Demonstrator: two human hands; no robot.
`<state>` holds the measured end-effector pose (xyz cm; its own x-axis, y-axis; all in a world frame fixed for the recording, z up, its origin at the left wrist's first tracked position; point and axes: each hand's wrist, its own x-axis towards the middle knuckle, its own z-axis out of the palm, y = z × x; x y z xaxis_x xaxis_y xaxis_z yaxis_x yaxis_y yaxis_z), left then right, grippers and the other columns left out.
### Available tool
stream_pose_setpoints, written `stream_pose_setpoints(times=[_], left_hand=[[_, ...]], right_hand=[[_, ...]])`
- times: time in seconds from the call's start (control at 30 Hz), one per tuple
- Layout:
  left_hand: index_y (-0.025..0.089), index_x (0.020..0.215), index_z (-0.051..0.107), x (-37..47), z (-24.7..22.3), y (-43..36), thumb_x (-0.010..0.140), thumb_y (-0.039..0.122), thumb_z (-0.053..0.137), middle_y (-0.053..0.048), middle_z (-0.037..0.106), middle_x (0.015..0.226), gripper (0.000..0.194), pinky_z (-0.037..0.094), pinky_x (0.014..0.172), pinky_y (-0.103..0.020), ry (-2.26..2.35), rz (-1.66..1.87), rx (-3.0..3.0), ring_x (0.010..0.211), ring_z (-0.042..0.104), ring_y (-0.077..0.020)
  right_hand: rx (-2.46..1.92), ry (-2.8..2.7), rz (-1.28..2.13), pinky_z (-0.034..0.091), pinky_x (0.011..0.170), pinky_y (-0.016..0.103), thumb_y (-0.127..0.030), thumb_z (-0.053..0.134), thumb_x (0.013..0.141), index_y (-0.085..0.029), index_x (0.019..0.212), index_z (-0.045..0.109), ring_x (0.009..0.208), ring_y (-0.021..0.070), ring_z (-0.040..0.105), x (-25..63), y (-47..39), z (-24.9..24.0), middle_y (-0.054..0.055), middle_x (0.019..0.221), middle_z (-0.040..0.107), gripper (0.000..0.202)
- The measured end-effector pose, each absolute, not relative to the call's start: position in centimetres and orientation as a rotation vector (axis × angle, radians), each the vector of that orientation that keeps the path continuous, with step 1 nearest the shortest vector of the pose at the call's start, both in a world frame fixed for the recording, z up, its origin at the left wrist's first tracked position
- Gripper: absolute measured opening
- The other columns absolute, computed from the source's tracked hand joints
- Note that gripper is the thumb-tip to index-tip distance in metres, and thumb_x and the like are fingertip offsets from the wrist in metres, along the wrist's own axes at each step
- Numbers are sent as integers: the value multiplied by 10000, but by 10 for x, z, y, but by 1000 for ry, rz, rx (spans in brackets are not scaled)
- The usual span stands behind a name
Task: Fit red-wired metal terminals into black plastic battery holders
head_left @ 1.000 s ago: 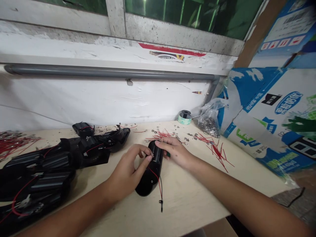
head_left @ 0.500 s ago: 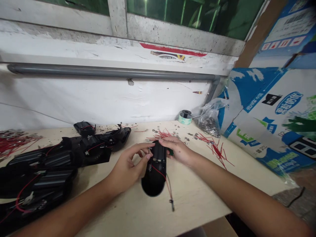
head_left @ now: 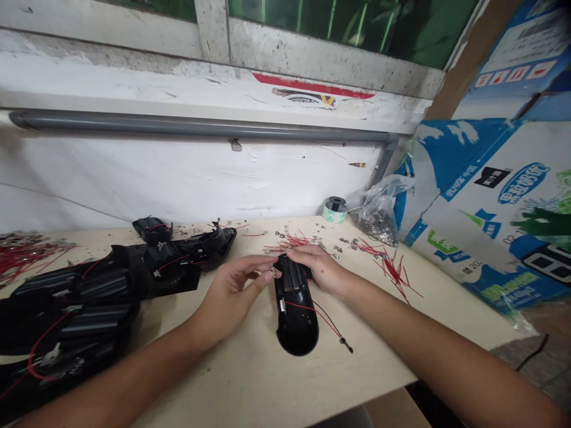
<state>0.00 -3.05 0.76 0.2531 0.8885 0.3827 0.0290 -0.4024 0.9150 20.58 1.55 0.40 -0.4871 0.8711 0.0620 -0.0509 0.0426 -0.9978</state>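
A long black plastic battery housing (head_left: 298,333) with a rounded near end lies in front of me, its ribbed slots towards the far end. My right hand (head_left: 325,268) is closed around the far end, thumb on top. Thumb and fingers of my left hand (head_left: 234,291) pinch a small shiny metal contact piece (head_left: 273,271) beside the housing's upper left edge. A red wire (head_left: 303,305) crosses the housing. With a dark wire it runs out to a small black plug (head_left: 347,345) on the table.
Several black housings (head_left: 98,288) with red wires are heaped at the left. Red wires (head_left: 395,270) and metal bits lie at the back and right. A tape roll (head_left: 334,211), a plastic bag of metal parts (head_left: 379,223) and a blue-white carton (head_left: 482,196) stand at the right.
The near end of the housing has swung right, and its wires and plug have moved right and up with it. My left fingers have shifted slightly, still pinching the metal piece.
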Motion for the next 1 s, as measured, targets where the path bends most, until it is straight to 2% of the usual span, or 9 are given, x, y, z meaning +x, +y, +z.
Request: stream_pose_setpoints(times=[0.23,0.37,0.47,0.63,0.8,1.0], left_hand=[[173,1019,771,2,9,-33,836,248,722,-68,790,1009,204,575,848,-304,818,1167,1635,919,729,-195],[189,1077,763,2,13,-34,893,268,661,-56,792,1008,225,554,932,-323,789,1126,1638,948,731,-187],[201,1077,765,1,13,-33,884,260,671,-39,797,946,223,560,912,-313,791,1142,1629,900,733,-174],[196,990,785,1,9,-32,835,244,725,-50,793,912,173,566,798,-279,815,1165,1643,824,713,-166],[190,885,785,0,2,-31,793,231,763,-63,773,858,103,540,711,-284,889,1238,1729,777,680,-177],[201,926,778,1,-2,-33,854,205,696,-87,734,951,109,534,821,-330,843,1234,1909,907,676,-201]], right_hand=[[-911,-1577,1499,434,613,305,-524,687,845,-188,866,729,738,198,579,206,16,3,62,785,667,340],[-933,-1578,1492,435,606,308,-541,686,835,-180,809,719,717,198,582,206,15,4,66,766,670,364],[-955,-1529,1556,432,593,299,-557,673,840,-172,809,708,685,190,590,204,14,5,63,748,670,387],[-924,-1505,1535,380,530,266,-508,685,838,-154,822,713,578,142,528,202,13,8,40,705,644,356],[-929,-1503,1530,313,465,241,-501,680,833,-150,726,679,504,110,438,202,13,10,-9,592,539,367],[-961,-1571,1468,262,443,240,-525,650,841,-148,704,653,493,107,417,203,13,8,-6,591,532,401]])
